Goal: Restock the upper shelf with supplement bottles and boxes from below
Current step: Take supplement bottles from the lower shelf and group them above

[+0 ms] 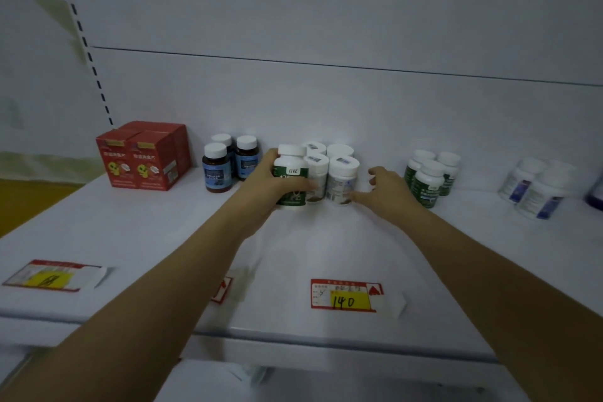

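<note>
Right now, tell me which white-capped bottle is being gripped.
The green-labelled bottle in the left hand, standing left of the white bottles.

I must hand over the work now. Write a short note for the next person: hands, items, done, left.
Left hand: closed around the green-label bottle, standing on the upper shelf beside the white bottles.
Right hand: open, empty, fingers near the white bottles.
Done: red boxes, brown bottles and green bottles are on the shelf.
Left: release this bottle, bring more from below; that stock is out of view.
</note>
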`<state>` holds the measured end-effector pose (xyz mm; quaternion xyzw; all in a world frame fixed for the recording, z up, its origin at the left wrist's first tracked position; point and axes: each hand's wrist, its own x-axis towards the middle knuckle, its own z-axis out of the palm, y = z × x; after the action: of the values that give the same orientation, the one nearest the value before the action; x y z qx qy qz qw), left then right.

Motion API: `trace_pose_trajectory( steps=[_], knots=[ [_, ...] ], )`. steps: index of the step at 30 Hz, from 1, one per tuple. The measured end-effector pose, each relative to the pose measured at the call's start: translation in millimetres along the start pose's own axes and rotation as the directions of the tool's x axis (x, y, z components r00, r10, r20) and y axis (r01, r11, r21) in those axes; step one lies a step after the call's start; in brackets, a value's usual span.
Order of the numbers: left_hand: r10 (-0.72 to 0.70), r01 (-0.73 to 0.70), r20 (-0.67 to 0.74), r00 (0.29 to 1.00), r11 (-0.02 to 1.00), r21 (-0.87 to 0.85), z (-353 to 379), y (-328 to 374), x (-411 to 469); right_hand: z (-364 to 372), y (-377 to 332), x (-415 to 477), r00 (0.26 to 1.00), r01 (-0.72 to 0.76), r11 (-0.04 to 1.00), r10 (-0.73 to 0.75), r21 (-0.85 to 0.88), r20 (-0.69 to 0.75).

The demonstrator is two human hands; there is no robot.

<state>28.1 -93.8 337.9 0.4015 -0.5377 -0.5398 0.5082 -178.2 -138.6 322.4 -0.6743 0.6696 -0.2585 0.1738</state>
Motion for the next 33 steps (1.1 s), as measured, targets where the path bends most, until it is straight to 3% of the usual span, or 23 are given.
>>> trace_pose_trajectory(
  steps=[4,9,13,17,21,26,30,33],
  knots=[
    [-0.034,0.034,0.022,0.999,0.999,0.006,28,-1,0,-27,0,-28,0.996,0.089,0.996,-0.09,0.016,0.022],
    [-0.033,0.032,0.062,0.998,0.999,0.024,85,-5,8,-59,-5,-69,0.969,0.08,0.96,-0.138,0.267,0.205],
    [-0.026,0.013,0.143,0.989,0.996,0.092,135,-7,8,-75,10,-86,0.989,0.119,0.959,-0.136,0.258,0.051],
    [-0.036,-0.064,0.274,0.961,0.936,0.347,165,-3,7,-93,43,-98,0.999,0.005,0.978,0.002,0.207,-0.035],
    [-0.014,-0.191,0.284,0.959,0.708,0.68,167,-4,18,-104,82,-97,0.983,-0.132,0.974,0.152,0.185,-0.099],
    [-0.049,-0.123,0.141,0.989,0.271,0.955,166,-21,39,-103,117,-77,0.98,-0.149,0.975,0.168,0.164,-0.106],
    [-0.053,-0.037,0.043,0.998,0.115,0.993,172,-32,51,-102,137,-52,0.983,-0.122,0.973,0.145,0.195,-0.109],
    [-0.06,0.036,-0.03,0.998,0.094,0.995,178,-39,59,-104,148,-31,0.99,-0.082,0.982,0.1,0.169,-0.098]
  ],
)
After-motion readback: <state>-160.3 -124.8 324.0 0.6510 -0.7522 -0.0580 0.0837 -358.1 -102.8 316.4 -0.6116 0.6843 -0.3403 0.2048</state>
